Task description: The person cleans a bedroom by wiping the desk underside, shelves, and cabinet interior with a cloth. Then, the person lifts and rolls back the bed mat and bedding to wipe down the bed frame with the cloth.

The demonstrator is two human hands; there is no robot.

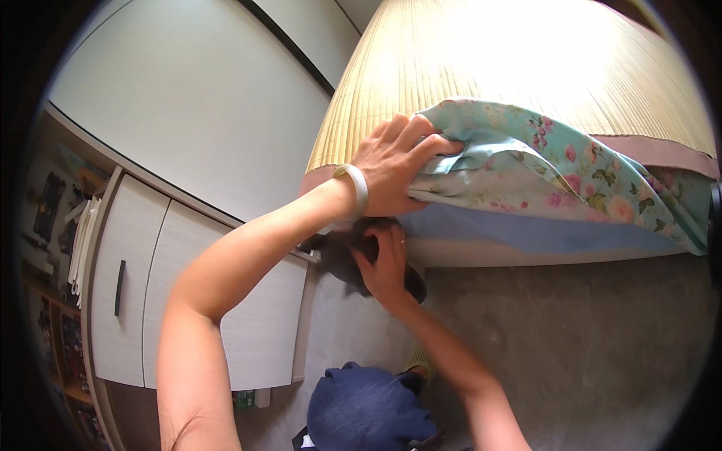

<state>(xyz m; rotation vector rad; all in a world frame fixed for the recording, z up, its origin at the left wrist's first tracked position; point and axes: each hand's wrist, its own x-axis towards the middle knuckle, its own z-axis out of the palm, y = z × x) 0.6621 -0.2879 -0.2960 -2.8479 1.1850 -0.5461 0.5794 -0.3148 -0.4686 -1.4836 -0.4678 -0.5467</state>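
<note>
My left hand (397, 160), with a pale bangle at the wrist, grips the gathered edge of a floral turquoise bed sheet (569, 175) at the near left corner of a bed. Below it, my right hand (386, 262), wearing a ring, rests on a dark, furry-looking thing (344, 268) beside the bed's corner; what it is I cannot tell, nor whether my fingers grip it. A blue cloth layer (507, 225) shows under the lifted sheet. On top of the bed lies a woven straw mat (389, 84) with a pink border.
A white cabinet (225, 293) with a black handle stands at the left, beneath a large pale panel (197, 101). Open shelves (62, 315) with assorted items are at the far left. The grey floor (536, 349) extends below the bed. A slippered foot (418, 363) shows near the bottom.
</note>
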